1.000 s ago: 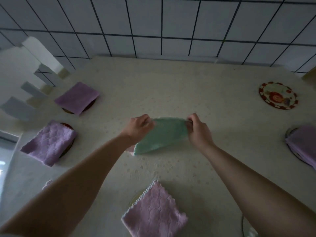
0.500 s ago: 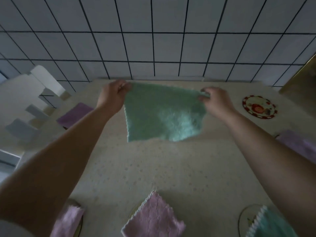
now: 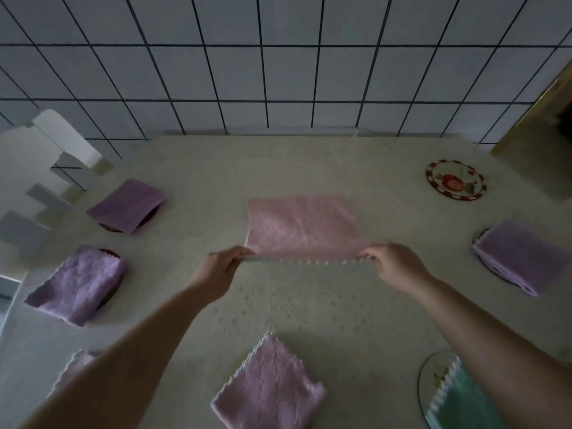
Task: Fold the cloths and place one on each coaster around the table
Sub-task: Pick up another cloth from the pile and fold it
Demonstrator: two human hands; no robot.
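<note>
We've got the pink cloth [image 3: 301,226] at table centre, near corners pinched by left hand [image 3: 221,267] and right hand [image 3: 393,264]. Fold looks half-done, maybe. Align scalloped edges, then crease; empty coaster [image 3: 454,180] waits far right.

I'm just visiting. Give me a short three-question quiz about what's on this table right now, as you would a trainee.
1. True or false: both hands hold the pink cloth by its near edge.
2. Which coaster shows no cloth on it? A) the far-right coaster B) the near-centre one
3. Fill in: the cloth at the near right is ____ in colour.

Key: 1 true, the left hand and right hand pinch its near corners; 2 A; 3 green.
</note>
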